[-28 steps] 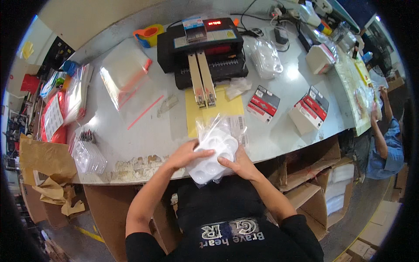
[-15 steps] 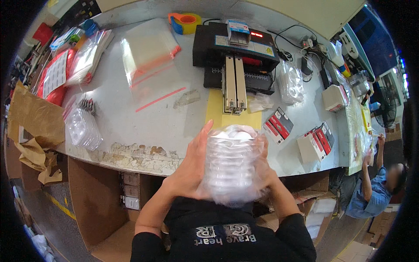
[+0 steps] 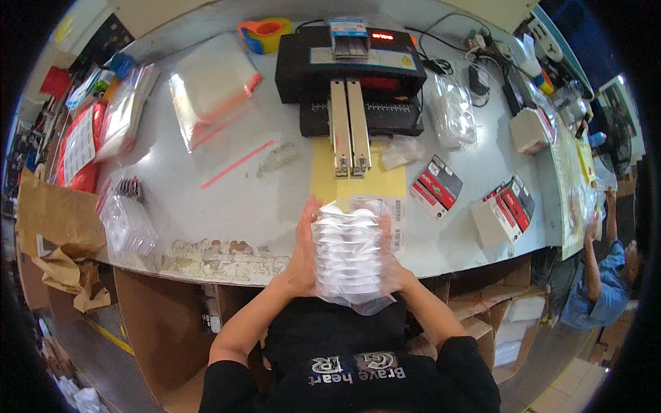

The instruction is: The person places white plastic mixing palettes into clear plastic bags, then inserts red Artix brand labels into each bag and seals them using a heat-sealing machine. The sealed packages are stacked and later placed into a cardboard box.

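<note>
Between my two hands, above the table's front edge, is a stack of clear-and-white plastic blister shells [image 3: 350, 255] in a loose clear bag. My left hand [image 3: 301, 251] presses along the stack's left side, thumb and fingers wrapped round it. From the other side my right hand [image 3: 392, 265] grips it, its fingers partly hidden behind the clear plastic. Just beyond the stack lies a yellow sheet [image 3: 323, 180], under the two metal arms of a black machine [image 3: 351, 65]. A pale strip with printed bars [image 3: 399, 224] shows beside my right hand.
Red-and-black cards [image 3: 436, 186] and a card stack [image 3: 506, 210] lie to the right. Clear bags [image 3: 213, 93], blister shells [image 3: 127, 220] and brown paper [image 3: 58, 220] are on the left. Cardboard boxes [image 3: 162, 330] stand below the table. A co-worker [image 3: 599, 282] is at far right.
The bagged stack has shifted slightly left and up in view, and its layers look sharper. Both hands still hold it. The whole view has shifted a little.
</note>
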`<state>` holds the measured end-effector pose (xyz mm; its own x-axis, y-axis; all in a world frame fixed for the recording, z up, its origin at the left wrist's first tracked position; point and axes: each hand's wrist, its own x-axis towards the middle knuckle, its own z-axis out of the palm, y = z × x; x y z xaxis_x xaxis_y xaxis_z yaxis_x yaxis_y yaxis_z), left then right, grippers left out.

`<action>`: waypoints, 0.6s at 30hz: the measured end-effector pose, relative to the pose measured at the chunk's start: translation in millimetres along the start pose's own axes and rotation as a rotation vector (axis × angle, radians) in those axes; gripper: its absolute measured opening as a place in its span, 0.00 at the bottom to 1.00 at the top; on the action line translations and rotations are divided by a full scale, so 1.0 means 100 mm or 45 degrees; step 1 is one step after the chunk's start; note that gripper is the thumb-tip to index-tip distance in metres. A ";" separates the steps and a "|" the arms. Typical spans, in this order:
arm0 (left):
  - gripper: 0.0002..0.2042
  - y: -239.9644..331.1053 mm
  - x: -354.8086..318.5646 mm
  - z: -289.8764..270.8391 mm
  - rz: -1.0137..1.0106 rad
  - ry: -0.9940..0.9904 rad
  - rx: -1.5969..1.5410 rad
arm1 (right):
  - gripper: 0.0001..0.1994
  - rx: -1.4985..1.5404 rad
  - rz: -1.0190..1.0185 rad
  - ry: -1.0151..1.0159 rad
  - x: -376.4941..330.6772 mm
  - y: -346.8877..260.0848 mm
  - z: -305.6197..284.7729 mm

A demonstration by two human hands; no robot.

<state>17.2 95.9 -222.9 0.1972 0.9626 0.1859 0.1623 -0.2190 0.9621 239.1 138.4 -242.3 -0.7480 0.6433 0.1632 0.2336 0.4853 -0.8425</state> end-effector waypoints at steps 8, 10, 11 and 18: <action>0.36 0.61 -0.14 0.18 -0.862 0.090 -1.418 | 0.63 0.713 0.388 0.065 -0.13 -0.64 -0.03; 0.39 0.75 -0.22 0.24 -0.714 0.114 -0.730 | 0.61 0.646 0.360 0.223 -0.18 -0.87 -0.12; 0.40 0.79 -0.24 0.27 -0.625 0.123 -0.391 | 0.59 0.560 0.341 0.261 -0.19 -0.94 -0.15; 0.39 0.70 -0.14 0.35 -0.791 0.309 -0.128 | 0.30 0.293 0.740 0.231 -0.15 -0.96 -0.23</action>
<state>59.8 61.9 -164.8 -0.1286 0.9160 -0.3799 0.0823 0.3916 0.9164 242.6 96.1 -152.2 -0.4184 0.8624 -0.2850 0.4145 -0.0979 -0.9048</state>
